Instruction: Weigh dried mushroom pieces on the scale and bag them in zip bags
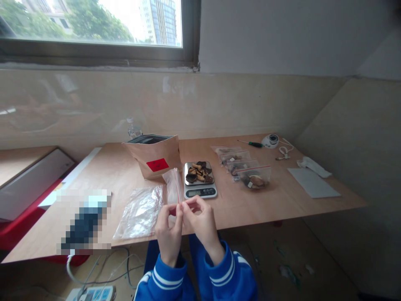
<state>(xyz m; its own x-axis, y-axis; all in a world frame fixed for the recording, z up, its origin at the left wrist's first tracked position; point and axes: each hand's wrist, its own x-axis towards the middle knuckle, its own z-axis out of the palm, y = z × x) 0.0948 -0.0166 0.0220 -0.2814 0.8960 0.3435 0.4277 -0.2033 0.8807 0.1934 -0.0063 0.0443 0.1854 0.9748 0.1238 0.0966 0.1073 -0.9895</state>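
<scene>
Both hands meet at the table's front edge, pinching the red-edged opening of a clear zip bag (173, 184). My left hand (169, 228) grips it with thumb and forefinger; my right hand (202, 219) pinches the same edge beside it. Just beyond, a small digital kitchen scale (200, 192) carries a heap of dried brown mushroom-like slices (199, 172). A stack of flat clear zip bags (139, 213) lies left of my hands. Behind it stands an open brown kraft pouch (153, 156) with a red label; its contents are hidden.
Several filled zip bags (255, 179) lie in a row right of the scale. Farther back are a green-handled screwdriver (254, 144) and a white dome camera (271, 141). A white sheet (313, 182) lies at right, a plastic bottle (134, 128) behind the pouch. Cables hang below the table's left front.
</scene>
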